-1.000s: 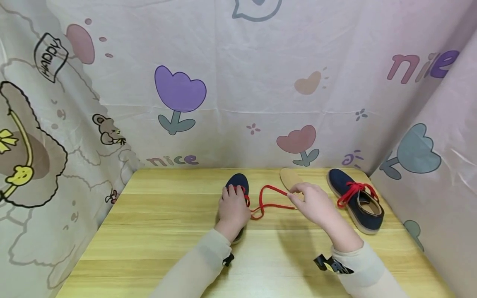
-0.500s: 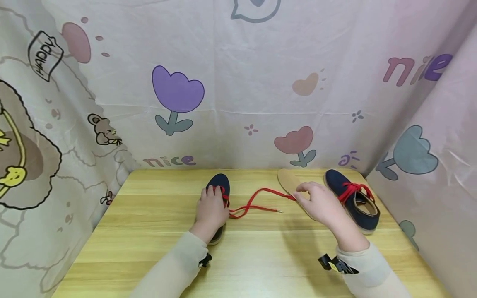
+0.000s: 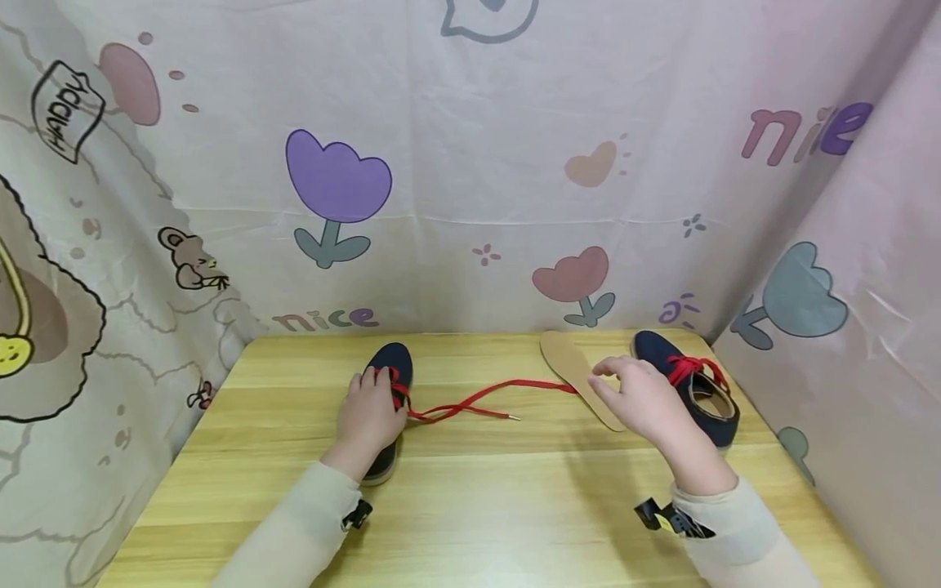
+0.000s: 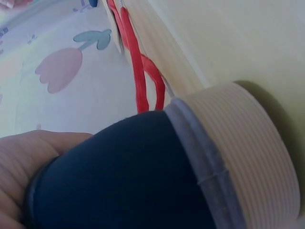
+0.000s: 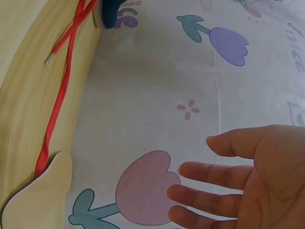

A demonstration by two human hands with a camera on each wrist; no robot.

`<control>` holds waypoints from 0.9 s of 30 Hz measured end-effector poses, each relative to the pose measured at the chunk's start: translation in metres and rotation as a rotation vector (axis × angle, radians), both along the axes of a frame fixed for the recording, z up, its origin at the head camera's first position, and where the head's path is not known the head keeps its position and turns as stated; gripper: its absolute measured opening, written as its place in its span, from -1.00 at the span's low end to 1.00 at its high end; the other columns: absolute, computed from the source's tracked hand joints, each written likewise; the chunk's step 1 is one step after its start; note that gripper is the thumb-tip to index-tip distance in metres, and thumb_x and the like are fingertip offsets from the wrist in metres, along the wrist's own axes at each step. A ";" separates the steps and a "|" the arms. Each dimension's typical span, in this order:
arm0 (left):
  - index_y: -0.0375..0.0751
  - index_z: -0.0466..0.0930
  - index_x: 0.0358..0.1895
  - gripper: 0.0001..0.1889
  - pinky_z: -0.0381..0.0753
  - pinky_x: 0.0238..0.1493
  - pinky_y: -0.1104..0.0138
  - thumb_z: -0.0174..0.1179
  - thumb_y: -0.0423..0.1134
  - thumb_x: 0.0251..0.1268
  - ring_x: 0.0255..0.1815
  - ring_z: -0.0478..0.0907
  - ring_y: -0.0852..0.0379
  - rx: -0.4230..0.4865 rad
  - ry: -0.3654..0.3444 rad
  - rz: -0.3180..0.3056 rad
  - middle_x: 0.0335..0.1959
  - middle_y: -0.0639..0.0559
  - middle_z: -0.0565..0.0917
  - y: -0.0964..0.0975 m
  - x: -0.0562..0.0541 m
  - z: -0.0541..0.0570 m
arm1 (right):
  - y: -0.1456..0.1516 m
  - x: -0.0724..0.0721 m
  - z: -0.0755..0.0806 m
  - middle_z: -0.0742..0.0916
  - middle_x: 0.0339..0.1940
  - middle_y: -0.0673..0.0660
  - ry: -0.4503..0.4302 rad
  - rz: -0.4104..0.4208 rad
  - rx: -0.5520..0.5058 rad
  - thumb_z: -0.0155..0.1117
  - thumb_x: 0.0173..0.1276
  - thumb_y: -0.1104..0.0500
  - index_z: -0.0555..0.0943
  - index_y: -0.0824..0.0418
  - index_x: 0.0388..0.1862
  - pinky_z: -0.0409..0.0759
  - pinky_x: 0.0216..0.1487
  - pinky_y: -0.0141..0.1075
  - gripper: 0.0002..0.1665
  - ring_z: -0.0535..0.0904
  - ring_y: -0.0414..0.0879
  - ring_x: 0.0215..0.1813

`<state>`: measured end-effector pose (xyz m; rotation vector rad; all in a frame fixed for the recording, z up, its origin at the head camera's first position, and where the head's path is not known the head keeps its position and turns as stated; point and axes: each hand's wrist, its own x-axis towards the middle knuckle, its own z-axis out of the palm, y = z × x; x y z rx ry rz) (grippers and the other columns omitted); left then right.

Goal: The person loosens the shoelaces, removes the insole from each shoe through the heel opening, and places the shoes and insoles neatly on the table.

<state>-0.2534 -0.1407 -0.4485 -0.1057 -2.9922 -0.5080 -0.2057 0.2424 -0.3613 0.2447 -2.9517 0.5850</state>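
In the head view, my left hand point(image 3: 370, 414) grips a navy shoe point(image 3: 393, 357) from above, toe pointing away from me. The left wrist view shows the heel point(image 4: 114, 167) of this shoe close up, with its ribbed beige sole point(image 4: 248, 148). A long red lace point(image 3: 520, 382) trails rightward from it across the table; one metal-tipped end is free, the other runs under a beige insole point(image 3: 568, 359). My right hand point(image 3: 641, 398) hovers over the insole's right side, fingers relaxed and apart in the right wrist view, holding nothing.
A second navy shoe point(image 3: 653, 349), its red lace tied in a bow, stands at the right of the wooden table point(image 3: 470, 506). A printed curtain point(image 3: 456, 180) closes off the back and both sides.
My left hand has moved the shoe to the left, drawing the lace along with it. My right hand has come away from the lace. The head view has turned slightly.
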 end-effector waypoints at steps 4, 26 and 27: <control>-0.44 0.26 0.44 -0.23 0.32 0.27 -0.29 0.30 -0.13 0.24 0.44 0.12 -0.47 0.002 -0.017 0.000 0.42 -0.50 0.26 -0.014 -0.001 0.000 | 0.004 0.000 0.001 0.67 0.16 0.28 -0.003 -0.009 0.006 0.19 0.51 -0.04 0.69 0.22 0.05 0.51 0.09 0.23 -0.61 0.51 0.30 0.18; -0.57 0.22 0.42 -0.21 0.30 0.25 -0.34 0.29 -0.14 0.23 0.40 0.09 -0.57 -0.015 -0.052 -0.008 0.39 -0.62 0.21 -0.074 -0.004 0.005 | 0.018 -0.001 0.003 0.65 0.17 0.35 0.031 -0.049 0.022 0.18 0.51 0.00 0.67 0.27 0.05 0.43 0.17 0.28 -0.62 0.47 0.36 0.22; -0.57 0.22 0.42 -0.21 0.30 0.25 -0.34 0.28 -0.14 0.23 0.40 0.09 -0.56 -0.015 -0.050 -0.011 0.39 -0.62 0.21 -0.077 -0.004 0.005 | 0.018 -0.001 0.004 0.64 0.17 0.36 0.031 -0.050 0.021 0.17 0.51 0.01 0.67 0.27 0.05 0.42 0.18 0.28 -0.62 0.47 0.37 0.23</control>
